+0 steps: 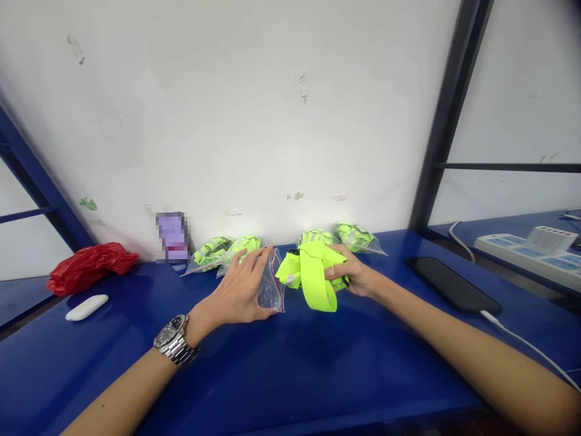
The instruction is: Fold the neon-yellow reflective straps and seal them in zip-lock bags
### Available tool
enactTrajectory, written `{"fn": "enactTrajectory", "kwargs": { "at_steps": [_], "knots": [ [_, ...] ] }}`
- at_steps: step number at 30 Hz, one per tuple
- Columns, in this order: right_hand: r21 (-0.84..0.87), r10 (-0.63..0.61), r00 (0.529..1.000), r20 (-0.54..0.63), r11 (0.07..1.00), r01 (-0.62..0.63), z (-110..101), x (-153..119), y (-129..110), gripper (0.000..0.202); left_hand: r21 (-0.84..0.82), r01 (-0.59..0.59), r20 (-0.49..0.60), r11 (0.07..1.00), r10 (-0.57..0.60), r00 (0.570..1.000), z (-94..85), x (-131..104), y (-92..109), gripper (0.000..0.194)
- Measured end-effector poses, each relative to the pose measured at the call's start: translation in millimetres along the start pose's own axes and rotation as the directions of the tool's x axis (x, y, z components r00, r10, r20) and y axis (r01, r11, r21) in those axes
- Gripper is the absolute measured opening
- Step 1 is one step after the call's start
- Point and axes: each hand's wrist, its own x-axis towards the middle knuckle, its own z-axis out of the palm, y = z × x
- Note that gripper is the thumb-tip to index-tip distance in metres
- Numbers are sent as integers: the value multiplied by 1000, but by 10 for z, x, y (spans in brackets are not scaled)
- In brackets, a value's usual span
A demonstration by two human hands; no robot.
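Observation:
My left hand (245, 290), with a metal watch (175, 339) on its wrist, holds a clear zip bag (272, 287) by its mouth. Thumb and fingers sit at opposite ends of the red-lined opening, which faces right. Just beside that opening, my right hand (351, 272) is closed round a bundled neon-yellow reflective vest (318, 272). A wide strap loop hangs from the bundle's front. Behind the hands, along the wall, lie two bagged yellow bundles (211, 251) on the left and two more bagged bundles (356, 237) on the right.
A red plastic bag (93, 266) and a white oval case (87, 307) lie at the left of the blue table (272, 375). A purple-screened phone (173, 236) leans on the wall. At right are a black phone (454, 283) on a white cable and a power strip (531, 257).

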Motion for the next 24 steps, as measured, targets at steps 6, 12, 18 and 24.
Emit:
{"fn": "enactTrajectory", "kwargs": {
  "at_steps": [6, 12, 18, 24],
  "knots": [
    [-65, 37, 999, -18, 997, -39, 28, 5, 14, 27, 2, -13, -22, 1000, 13, 1000, 1, 3, 13, 109],
    [-154, 124, 991, -49, 979, -130, 11, 22, 46, 30, -37, -13, 9, 999, 13, 1000, 13, -3, 20, 105],
    [-180, 148, 988, -46, 972, -154, 49, 31, 98, 34, -67, -29, 36, 997, 31, 999, 7, -19, 56, 103],
    [-147, 206, 979, -4, 968, -204, 80, 13, 131, 39, -161, -49, 65, 986, 60, 996, -24, -13, 148, 107]
  ]
}}
